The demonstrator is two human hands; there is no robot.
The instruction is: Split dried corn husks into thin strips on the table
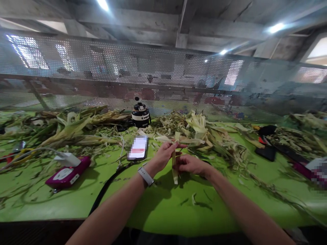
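Both my hands meet over the green table (163, 207) and work a bundle of pale dried husk strips (184, 140). My left hand (163, 156), with a grey watch on its wrist, pinches the top of the bundle where the strips fan out. My right hand (189, 164) is closed around a strip (174, 169) that hangs down from the bundle toward the table. The fingers of both hands are pressed together on the husk.
Heaps of dried husks (76, 127) line the back of the table on both sides. A phone (138, 147) lies face up by my left hand, a black flask (140, 115) behind it, a magenta device (67, 174) with a cable at left. Perforated metal screen (163, 75) behind.
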